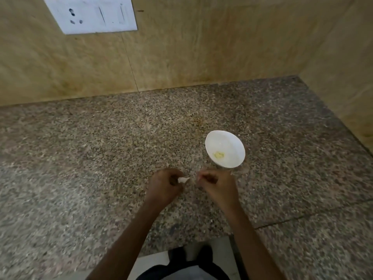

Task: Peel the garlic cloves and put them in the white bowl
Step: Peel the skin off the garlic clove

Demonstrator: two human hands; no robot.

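Note:
My left hand pinches a small white garlic clove above the granite counter, its tip pointing right. My right hand is just to the right of the clove, fingers curled, pinching what looks like a thin strip of skin, blurred. Just beyond my right hand stands the white bowl, with a few pale yellow peeled pieces at its bottom.
The speckled granite counter runs to wooden wall panels at the back and right. A white switch plate is on the back wall. The counter's front edge and floor show between my forearms.

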